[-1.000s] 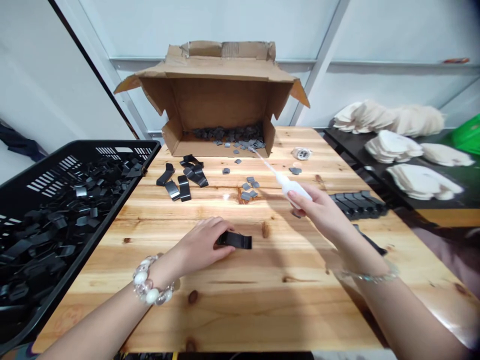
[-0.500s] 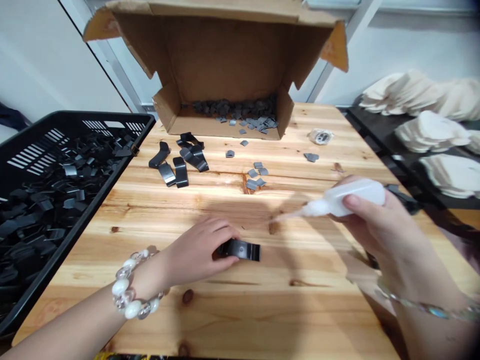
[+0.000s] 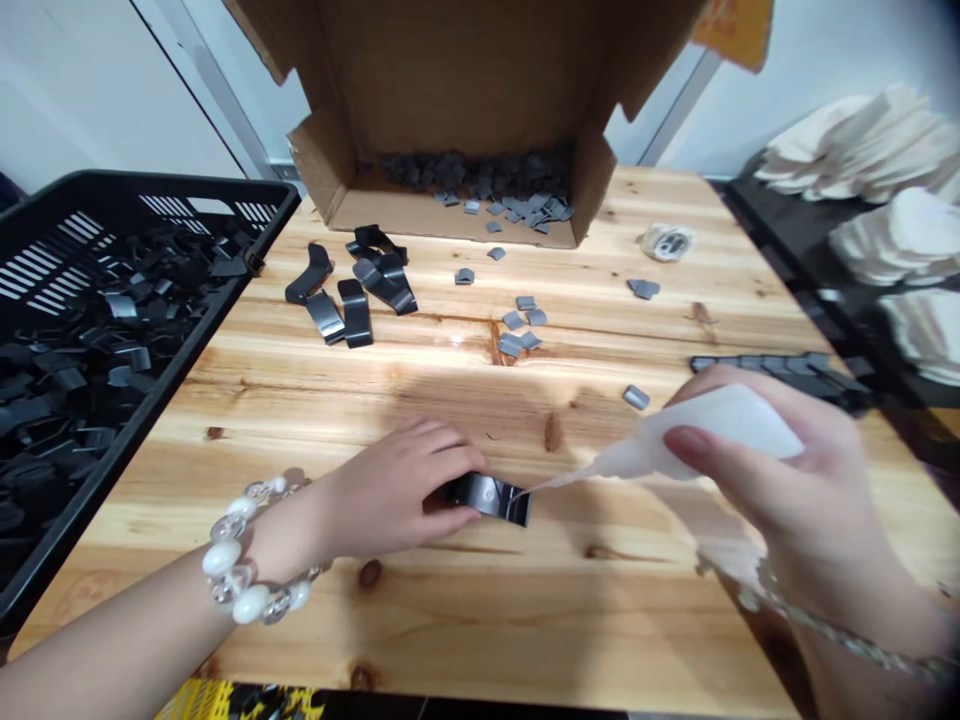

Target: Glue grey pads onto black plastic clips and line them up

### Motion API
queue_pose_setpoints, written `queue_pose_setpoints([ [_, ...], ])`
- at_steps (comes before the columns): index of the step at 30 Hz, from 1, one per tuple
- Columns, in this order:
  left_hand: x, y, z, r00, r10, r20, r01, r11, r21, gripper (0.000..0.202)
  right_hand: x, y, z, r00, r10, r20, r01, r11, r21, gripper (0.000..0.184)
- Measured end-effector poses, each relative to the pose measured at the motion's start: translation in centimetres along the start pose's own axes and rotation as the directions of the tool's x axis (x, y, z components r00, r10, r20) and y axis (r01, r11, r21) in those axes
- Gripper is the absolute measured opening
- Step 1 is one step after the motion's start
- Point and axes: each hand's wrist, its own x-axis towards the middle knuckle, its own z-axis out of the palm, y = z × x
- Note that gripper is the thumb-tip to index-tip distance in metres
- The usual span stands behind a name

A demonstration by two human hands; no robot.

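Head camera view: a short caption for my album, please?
A right hand aims a white squeeze bottle at a black clip held by the left hand.

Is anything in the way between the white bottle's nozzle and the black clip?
Nothing visible stands in the way. The nozzle of the white squeeze bottle in the right hand reaches the right end of the black clip, with nothing between them. The left hand grips the clip's other end, clear of the tip.

Clip (image 3: pixel 487 498) on table (image 3: pixel 600 600), crate (image 3: pixel 150 185) L, box (image 3: pixel 450 90) behind
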Motion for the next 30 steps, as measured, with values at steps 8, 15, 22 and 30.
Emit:
queue_pose_setpoints([
  [8, -0.06, -0.03, 0.04, 1.0, 0.0, 0.0, 0.0, 1.0, 0.019, 0.026, -0.1, 0.04, 0.03, 0.999, -0.013, -0.032, 0.012, 1.0, -0.019, 0.023],
  [15, -0.06, -0.19, 0.24, 1.0, 0.016, -0.014, -0.015, 1.0, 0.021, 0.026, -0.28, 0.0, 0.26, 0.999, -0.029, -0.041, 0.027, 0.999, -0.032, 0.023],
  [22, -0.04, -0.13, 0.17, 1.0, 0.014, -0.009, -0.014, 0.999, 0.035, 0.025, -0.26, -0.19, 0.28, 0.999, -0.031, -0.029, 0.03, 0.998, -0.05, 0.023],
  [30, -0.02, -0.14, 0.14, 1.0, 0.014, -0.007, -0.013, 0.999, 0.036, 0.025, -0.32, -0.29, 0.51, 0.998, -0.049, -0.042, 0.047, 0.998, -0.047, 0.023],
])
